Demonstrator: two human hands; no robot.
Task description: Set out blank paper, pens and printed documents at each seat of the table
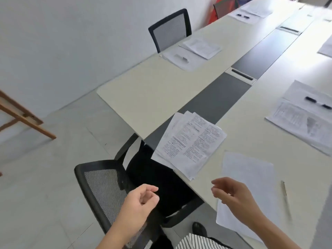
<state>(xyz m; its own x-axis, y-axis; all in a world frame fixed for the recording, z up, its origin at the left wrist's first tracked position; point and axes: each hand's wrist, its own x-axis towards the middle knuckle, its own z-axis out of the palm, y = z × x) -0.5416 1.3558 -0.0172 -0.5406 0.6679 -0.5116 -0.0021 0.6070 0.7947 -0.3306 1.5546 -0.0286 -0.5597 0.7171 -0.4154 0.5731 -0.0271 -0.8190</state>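
A fanned stack of printed documents [190, 142] lies at the near end of the long table [158, 90], overhanging its edge. To its right sits a stack of blank paper [251, 178] with a pen [284, 189] beside it. My right hand [231, 194] hovers over the blank paper's left edge, fingers loosely curled and holding nothing. My left hand [142, 200] hangs over the near chair, fingers loosely curled and empty. Sets of paper with pens lie at the right seat [305, 115], the far left seat [194, 53] and the far end [249, 13].
A black mesh chair [107, 186] stands at the table's near end below my hands. Another black chair [170, 27] is at the left side. A dark strip [222, 94] with cable boxes runs down the table's middle. A wooden easel leg [27, 119] stands on the floor at left.
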